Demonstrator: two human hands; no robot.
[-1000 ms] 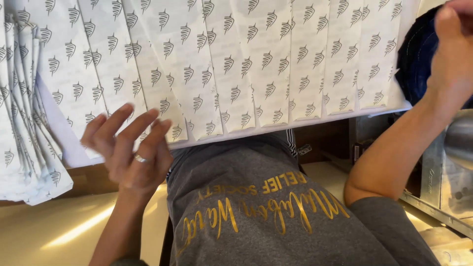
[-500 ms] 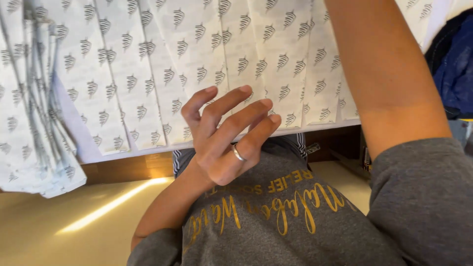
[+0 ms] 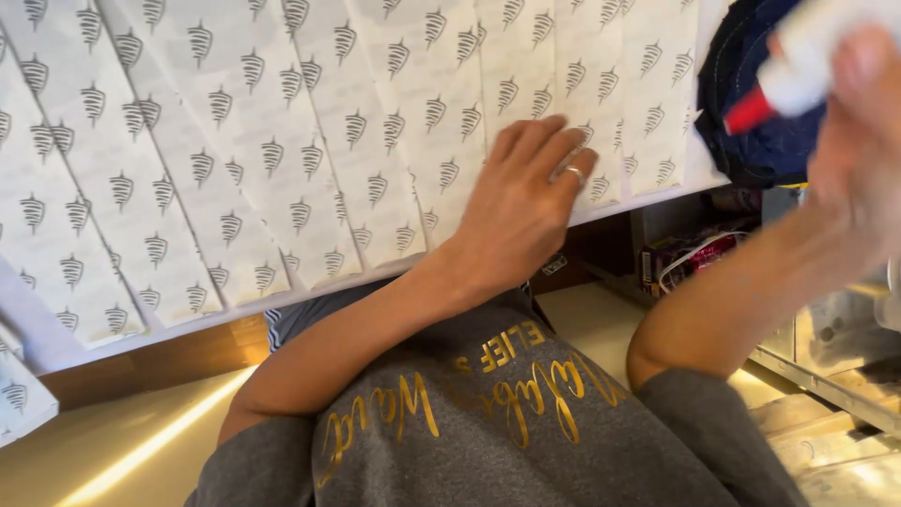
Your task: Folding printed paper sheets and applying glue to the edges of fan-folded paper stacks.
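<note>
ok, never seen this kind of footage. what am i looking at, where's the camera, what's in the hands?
There is no machine here: a person works with two bare hands, and the single camera sits on their head, looking down past their grey sweatshirt. In front lies a row of overlapping white paper sheets printed with small dark emblems, spread along a work surface. The left hand, wearing a ring, lies flat on the sheets with its fingers spread. The right hand, blurred at the upper right, holds a white bottle with a red tip, likely glue. A dark blue cloth item lies behind it.
</note>
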